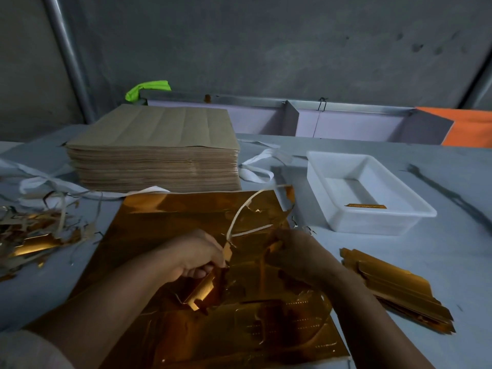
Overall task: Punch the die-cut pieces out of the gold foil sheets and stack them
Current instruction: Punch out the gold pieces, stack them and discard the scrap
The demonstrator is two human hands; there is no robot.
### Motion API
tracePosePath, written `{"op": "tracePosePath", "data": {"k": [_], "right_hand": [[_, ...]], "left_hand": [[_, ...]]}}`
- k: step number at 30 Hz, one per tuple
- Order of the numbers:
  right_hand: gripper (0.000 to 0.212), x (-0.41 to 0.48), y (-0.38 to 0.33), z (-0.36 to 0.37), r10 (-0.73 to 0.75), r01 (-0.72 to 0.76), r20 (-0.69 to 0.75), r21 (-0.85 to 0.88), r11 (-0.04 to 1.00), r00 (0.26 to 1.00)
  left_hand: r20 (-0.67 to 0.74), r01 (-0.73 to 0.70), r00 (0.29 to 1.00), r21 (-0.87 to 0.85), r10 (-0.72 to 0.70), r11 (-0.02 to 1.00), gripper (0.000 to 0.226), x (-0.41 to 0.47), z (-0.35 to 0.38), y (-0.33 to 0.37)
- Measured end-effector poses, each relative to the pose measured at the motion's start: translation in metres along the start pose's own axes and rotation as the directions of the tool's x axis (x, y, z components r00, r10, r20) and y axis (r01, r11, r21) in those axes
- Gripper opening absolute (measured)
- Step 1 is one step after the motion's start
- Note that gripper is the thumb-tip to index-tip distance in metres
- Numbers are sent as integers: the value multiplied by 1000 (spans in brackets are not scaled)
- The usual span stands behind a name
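The left hand [197, 258] is seen at lower centre of the frame, its forearm entering from the lower left corner. Its fingers are curled down round a folded gold piece [203, 287], which is held just above the foil sheet [165, 227]. A thin pale strip [239, 217] is seen arching up from beside this hand's fingertips towards the sheet's upper right corner. The right hand [295, 251] is laid on the sheet just right of centre, its forearm coming in from the lower right. It is in shadow, and whether its fingers pinch the foil or only press on it cannot be told. The sheet is spread on the surface [452, 235] across the lower middle of the frame, with torn, partly lifted cut-outs around both hands.

A white tray [423, 211] is set right of centre, above the right hand in the frame. A single narrow piece [366, 206] of gold is seen on its floor, close to the front wall. A stack [394, 288] of punched gold pieces is laid on the surface at lower right, just beside the right forearm. A tall brown pile [154, 147] of sheets is placed above the foil sheet, left of centre, and foil scrap [34, 235] is heaped at the left edge
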State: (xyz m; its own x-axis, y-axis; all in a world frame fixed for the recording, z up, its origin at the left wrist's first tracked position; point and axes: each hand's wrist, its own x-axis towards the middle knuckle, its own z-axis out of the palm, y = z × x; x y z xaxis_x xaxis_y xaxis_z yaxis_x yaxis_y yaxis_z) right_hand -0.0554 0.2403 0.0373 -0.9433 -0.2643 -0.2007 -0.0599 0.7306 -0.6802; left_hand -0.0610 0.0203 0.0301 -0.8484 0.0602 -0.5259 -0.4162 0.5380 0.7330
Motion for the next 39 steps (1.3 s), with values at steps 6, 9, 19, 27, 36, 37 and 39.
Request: {"op": "tracePosePath", "data": {"k": [6,9,19,27,36,37,39], "right_hand": [[22,-8,-16,20,-9,-6,121,129,992,993],[18,-10,-26,25,-14,-21,140,249,968,990],[8,-5,-38,26,22,29,-135,363,931,991],[14,3,-34,37,35,76,-267,393,916,963],[25,10,9,21,316,-93,-451,451,888,835],[24,11,14,20,336,-117,-449,447,887,828],[21,14,19,22,347,-152,-433,422,893,832]], "left_hand": [[197,-22,980,88,4,996,17,-16,20,-1],[227,-54,973,50,41,997,17,-19,29,-1],[226,-69,963,-321,147,945,27,-25,20,12],[18,-52,998,-298,60,953,11,-12,24,14],[-216,-118,976,-413,29,903,8,0,-16,12],[-237,-133,971,-445,26,886,8,1,-22,13],[-277,-163,961,-512,18,843,8,3,-33,14]]}}
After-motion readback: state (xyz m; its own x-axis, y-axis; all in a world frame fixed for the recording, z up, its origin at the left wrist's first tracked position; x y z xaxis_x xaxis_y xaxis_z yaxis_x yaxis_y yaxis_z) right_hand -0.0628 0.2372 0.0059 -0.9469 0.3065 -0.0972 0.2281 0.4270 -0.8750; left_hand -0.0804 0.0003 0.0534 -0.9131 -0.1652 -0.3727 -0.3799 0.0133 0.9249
